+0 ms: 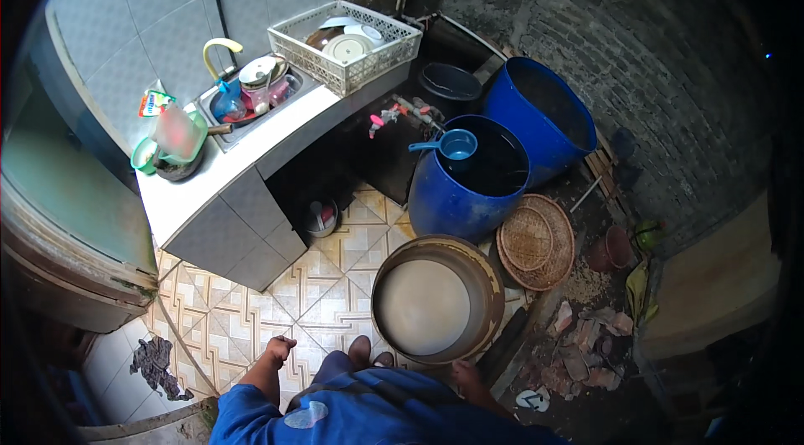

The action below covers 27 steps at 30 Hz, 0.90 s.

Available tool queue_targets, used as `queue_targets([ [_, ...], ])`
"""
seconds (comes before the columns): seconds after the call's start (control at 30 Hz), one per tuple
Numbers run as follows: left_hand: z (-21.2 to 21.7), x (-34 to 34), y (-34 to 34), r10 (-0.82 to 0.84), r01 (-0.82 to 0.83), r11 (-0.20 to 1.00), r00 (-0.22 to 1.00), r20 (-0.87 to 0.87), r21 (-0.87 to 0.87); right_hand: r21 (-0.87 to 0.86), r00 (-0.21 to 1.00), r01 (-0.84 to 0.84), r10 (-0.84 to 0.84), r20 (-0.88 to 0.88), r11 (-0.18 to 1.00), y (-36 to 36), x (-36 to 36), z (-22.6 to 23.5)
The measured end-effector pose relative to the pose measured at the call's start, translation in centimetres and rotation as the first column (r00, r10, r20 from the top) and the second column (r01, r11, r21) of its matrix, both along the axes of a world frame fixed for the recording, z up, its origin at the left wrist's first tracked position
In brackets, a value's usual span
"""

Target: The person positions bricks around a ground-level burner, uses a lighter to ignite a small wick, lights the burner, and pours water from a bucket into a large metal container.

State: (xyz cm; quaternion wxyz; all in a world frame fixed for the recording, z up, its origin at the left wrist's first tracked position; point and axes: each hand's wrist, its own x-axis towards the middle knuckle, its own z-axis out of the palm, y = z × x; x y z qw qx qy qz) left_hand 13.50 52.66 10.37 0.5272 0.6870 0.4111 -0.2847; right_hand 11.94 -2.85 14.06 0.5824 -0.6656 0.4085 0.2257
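My left hand (280, 348) hangs over the tiled floor, its fingers loosely curled in and nothing seen in them. At the lower middle, my right hand (466, 375) is beside the near rim of a large round pot (490, 294). Its fingers are too small and dark to make out, and whether it touches the pot I cannot tell. The pot stands on the floor in front of my feet, with a smooth pale beige surface inside, either cloudy liquid or the bare bottom.
Blue water barrels (456, 202) stand beyond the pot, a blue dipper (457, 144) at one's top. Woven trays (536, 244) lean at the right, near broken bricks (582, 353). Back left, a counter (197, 206) holds a dish-filled sink (251, 93) and a plastic crate (381, 68).
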Motion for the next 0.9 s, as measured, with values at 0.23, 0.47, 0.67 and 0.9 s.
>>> queue_targets([
  [0.23, 11.0, 8.5, -1.5, -0.241, 0.226, 0.97, 0.939, 0.245, 0.088, -0.103, 0.901, -0.425, 0.431, 0.046, 0.899, 0.9, -4.9, -10.9],
  [0.47, 18.5, 20.0, -3.6, -0.264, 0.106, 0.956, 0.718, 0.644, 0.274, -0.515, 0.336, -0.837, 0.917, -0.215, 0.186, -2.2, -7.5, -14.3],
  [0.67, 22.0, 28.7, 3.1, -0.454, 0.182, 0.88, 0.599, 0.66, 0.44, -0.386, 0.457, -0.868, 0.807, -0.374, 0.313, 6.2, 2.9, -6.9],
  [0.9, 26.1, 36.2, 7.9, -0.539, -0.007, 0.823, 0.304, 0.786, 0.568, -0.33, 0.852, -0.493, 0.524, 0.003, 0.805, 19.2, 21.2, -3.1],
])
